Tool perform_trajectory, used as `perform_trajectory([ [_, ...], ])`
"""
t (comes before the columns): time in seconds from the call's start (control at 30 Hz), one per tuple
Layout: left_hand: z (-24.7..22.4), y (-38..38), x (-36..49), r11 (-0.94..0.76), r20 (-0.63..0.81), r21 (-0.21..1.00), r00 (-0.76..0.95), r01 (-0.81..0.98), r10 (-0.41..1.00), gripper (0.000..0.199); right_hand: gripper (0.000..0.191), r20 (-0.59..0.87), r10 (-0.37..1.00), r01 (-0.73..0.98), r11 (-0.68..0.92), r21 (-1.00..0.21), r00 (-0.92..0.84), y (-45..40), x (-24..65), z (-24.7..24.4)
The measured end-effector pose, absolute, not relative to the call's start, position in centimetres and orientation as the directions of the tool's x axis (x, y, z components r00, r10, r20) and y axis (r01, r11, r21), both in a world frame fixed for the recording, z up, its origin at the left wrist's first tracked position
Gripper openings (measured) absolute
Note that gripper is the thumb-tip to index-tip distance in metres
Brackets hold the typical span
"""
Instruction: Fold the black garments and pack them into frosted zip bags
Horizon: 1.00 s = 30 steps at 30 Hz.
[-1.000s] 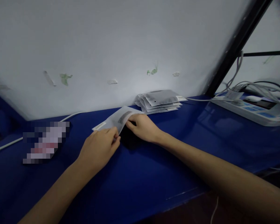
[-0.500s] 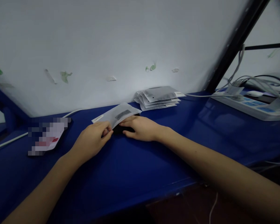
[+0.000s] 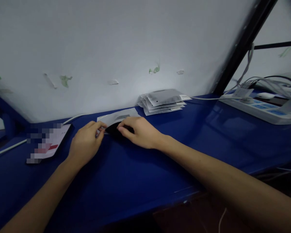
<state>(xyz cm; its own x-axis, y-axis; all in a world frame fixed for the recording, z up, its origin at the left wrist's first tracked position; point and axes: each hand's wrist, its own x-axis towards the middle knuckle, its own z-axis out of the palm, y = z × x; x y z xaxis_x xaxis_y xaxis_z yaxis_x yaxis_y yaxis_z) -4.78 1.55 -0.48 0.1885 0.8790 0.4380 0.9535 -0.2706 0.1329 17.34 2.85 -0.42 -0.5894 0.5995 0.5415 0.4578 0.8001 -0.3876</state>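
Note:
A flat, flexible black piece (image 3: 114, 129), whose kind I cannot make out, lies over the near side of a pale plastic bag (image 3: 111, 117) with a grey printed patch. My right hand (image 3: 143, 132) pinches the black piece between thumb and fingers and covers its right part. At its left end, the fingertips of my left hand (image 3: 87, 140) close on the black piece's corner, beside the bag's left edge. Behind my right hand, a stack of similar pale plastic bags (image 3: 165, 100) rests against the wall.
A phone (image 3: 52, 142) with a partly blurred screen lies on the blue table (image 3: 126, 187) at left, beside a white cable (image 3: 9, 149). At right stands a white power strip (image 3: 254, 110) with cables plugged in. The white wall (image 3: 99, 48) closes off the back.
The bag, earlier lifted at its near edge over the black piece, now lies lower behind it. The black piece shows more, bent upward. Both hands have shifted slightly left.

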Motion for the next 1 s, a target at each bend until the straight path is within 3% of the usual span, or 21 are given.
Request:
perform_trajectory([
  [0.17,0.0,1.1,-4.5,-0.170,0.384,0.097,0.120,0.981,0.915,0.033,0.028,0.551,0.751,0.717,0.604,-0.349,-0.365,4.1,18.4,-0.9],
  [0.33,-0.4,0.0,-2.5,-0.114,0.372,0.010,0.102,0.993,0.923,0.054,0.045,0.400,0.822,0.747,0.550,-0.373,-0.406,5.3,19.0,-2.2],
  [0.63,-0.2,0.7,-4.4,-0.051,0.467,-0.025,0.057,0.998,0.883,0.023,0.031,0.444,0.776,0.664,0.621,-0.417,-0.447,5.0,18.6,-1.9],
  [0.73,-0.3,0.8,-4.6,-0.083,0.500,-0.028,0.086,0.996,0.862,0.022,0.030,0.453,0.774,0.674,0.620,-0.401,-0.443,5.1,18.5,-2.1],
  [0.87,-0.6,1.0,-4.4,-0.221,0.449,0.054,0.174,0.974,0.876,0.019,0.028,0.452,0.798,0.727,0.576,-0.374,-0.399,5.7,18.9,-2.4],
  [1.0,-0.9,1.0,-4.3,-0.404,0.375,0.080,0.348,0.911,0.859,0.037,0.031,0.431,0.837,0.785,0.503,-0.363,-0.337,6.4,19.6,-2.6],
])
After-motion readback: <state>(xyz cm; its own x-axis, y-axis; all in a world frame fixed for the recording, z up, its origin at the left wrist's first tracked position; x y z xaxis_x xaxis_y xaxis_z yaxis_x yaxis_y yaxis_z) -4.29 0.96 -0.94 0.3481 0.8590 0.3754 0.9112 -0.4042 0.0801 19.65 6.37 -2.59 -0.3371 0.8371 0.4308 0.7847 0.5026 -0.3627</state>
